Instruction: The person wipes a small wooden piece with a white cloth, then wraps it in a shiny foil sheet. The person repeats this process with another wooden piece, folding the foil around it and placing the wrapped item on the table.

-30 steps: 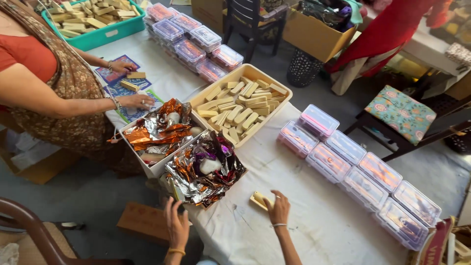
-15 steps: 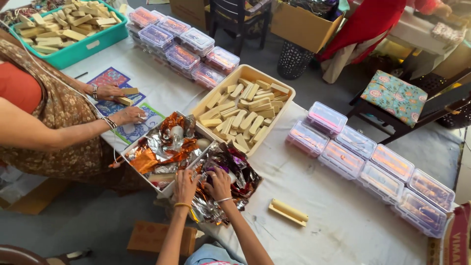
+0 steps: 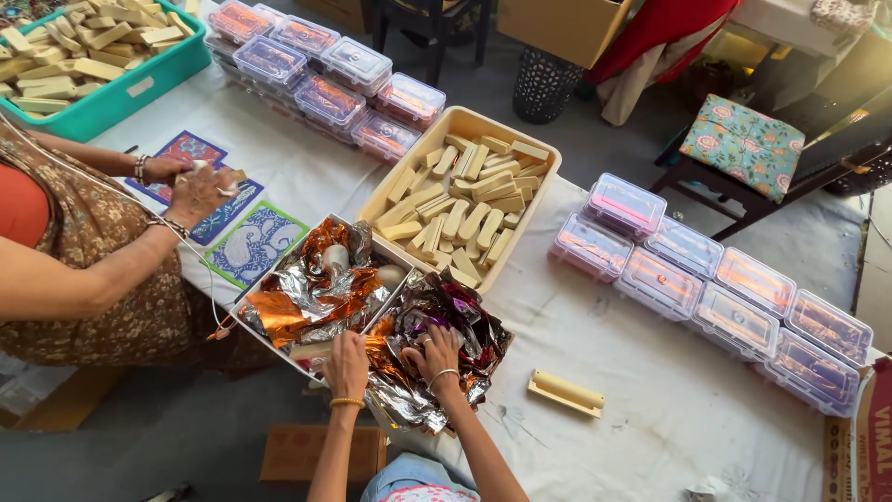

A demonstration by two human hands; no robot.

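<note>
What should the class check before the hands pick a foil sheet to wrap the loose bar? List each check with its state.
1. Both hands on foil: left hand and right hand rest in the foil pile: ok.
2. One sheet separated: cannot tell.
3. Bar within view, lying alone on the cloth: ok.
4. Bar unwrapped: ok.
5. Co-worker's hand apart from the foil: ok.

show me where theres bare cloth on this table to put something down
The widest bare cloth lies between the pale bar and the clear lidded boxes. A smaller gap lies between the beige tray and the patterned cards. It is crowded around the foil box, where the left hand and right hand dig.
</note>
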